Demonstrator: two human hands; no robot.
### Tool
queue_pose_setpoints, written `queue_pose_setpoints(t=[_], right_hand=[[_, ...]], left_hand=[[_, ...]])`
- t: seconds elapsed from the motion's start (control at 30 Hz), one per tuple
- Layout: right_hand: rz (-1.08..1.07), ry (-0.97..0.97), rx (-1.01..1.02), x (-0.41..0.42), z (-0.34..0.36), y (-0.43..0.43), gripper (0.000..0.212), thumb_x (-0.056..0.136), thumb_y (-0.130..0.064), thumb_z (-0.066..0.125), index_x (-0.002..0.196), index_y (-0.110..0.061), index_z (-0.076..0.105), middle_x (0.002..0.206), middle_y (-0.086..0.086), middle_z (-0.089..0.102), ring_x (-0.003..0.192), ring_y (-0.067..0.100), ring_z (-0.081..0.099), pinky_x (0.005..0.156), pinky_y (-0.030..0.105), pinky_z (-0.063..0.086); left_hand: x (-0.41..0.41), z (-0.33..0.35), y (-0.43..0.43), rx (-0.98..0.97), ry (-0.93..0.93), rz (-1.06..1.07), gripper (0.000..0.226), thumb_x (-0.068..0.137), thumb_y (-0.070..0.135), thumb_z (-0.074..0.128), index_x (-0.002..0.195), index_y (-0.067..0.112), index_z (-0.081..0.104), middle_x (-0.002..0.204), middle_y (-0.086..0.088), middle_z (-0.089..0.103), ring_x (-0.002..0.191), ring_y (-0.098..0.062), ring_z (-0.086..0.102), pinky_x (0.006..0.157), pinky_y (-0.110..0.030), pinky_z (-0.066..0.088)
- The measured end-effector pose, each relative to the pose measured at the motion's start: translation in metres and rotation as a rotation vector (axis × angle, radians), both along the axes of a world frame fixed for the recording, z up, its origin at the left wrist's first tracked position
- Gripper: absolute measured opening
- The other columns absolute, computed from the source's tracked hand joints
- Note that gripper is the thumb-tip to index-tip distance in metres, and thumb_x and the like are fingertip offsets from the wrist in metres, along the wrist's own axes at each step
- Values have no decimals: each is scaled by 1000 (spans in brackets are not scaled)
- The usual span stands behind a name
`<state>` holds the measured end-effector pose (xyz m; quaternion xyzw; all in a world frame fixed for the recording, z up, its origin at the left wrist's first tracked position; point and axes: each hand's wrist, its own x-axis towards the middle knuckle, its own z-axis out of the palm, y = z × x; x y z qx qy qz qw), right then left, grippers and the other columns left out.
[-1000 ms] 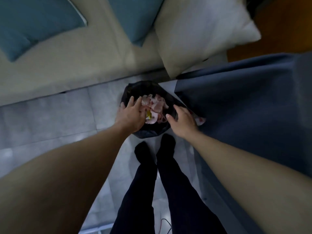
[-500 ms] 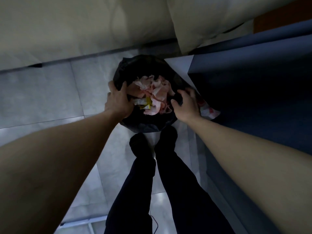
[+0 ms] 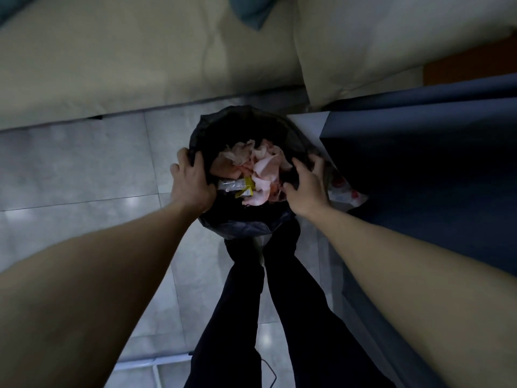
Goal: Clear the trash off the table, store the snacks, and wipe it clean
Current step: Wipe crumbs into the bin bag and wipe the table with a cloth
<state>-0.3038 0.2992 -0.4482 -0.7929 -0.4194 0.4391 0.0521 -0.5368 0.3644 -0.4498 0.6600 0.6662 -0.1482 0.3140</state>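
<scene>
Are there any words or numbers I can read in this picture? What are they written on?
No text here can be read.
Wrapper in the bin: dark print on its silver and yellow, too blurred to read.
White packet beside the bin: red marks, too blurred to tell if they are letters.
Nothing else in view shows words, numbers or signs.
</scene>
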Motion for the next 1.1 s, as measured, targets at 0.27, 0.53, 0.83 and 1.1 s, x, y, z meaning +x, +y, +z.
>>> queue_pose_setpoints(t=[0.27,0.53,0.83,1.1], right_hand=[[201,-147,192,-11,97,5,56,94,-16,60,147,-13,43,164,-6,12,129,33,32,112,38,30],[251,-140,223,-1,219,22,67,94,-37,61,154,-24,33,162,-5,19,125,32,31,112,40,31],[271,-192,325,12,335,20,69,94,-36,61,154,-23,30,160,-2,22,131,31,29,115,42,31],[257,-257,339,30,392,-18,65,90,-16,65,150,-18,39,160,2,18,138,33,23,115,41,32]], left_hand=[[-15,107,-6,156,-21,-4,78,84,0,53,155,10,21,159,-18,10,119,-43,32,104,-50,34],[-20,234,3,261,-5,-125,84,80,-8,52,157,4,20,165,-7,16,104,-39,36,98,-43,39],[-10,352,-6,388,40,-181,84,79,-8,51,156,0,19,165,-11,17,104,-39,38,100,-41,36],[8,413,-27,491,6,-234,63,82,-9,53,144,-6,39,157,-17,28,103,-41,41,97,-44,41]])
